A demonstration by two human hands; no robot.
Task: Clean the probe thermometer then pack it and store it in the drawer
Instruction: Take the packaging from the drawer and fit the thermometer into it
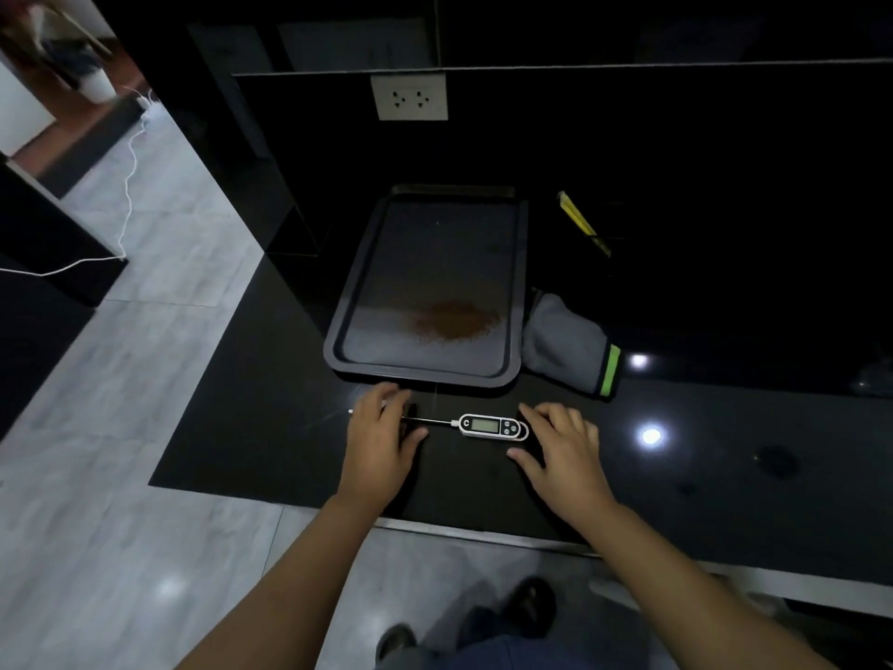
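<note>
A white probe thermometer (490,426) lies flat on the black countertop, its display head to the right and its thin metal probe pointing left. My left hand (381,440) rests palm down over the probe's tip end, hiding part of it; a small white bit shows just left of the hand. My right hand (560,447) hovers with fingers spread just right of the thermometer's head, close to it but not gripping it. A grey cloth with a green edge (570,348) lies behind, to the right.
A dark baking tray (514,282) with a brown powder stain sits behind the thermometer. A yellow and black packet (582,224) lies further back right. A wall socket (410,96) is on the back panel. The counter's front edge (483,529) is near my forearms; tiled floor lies left.
</note>
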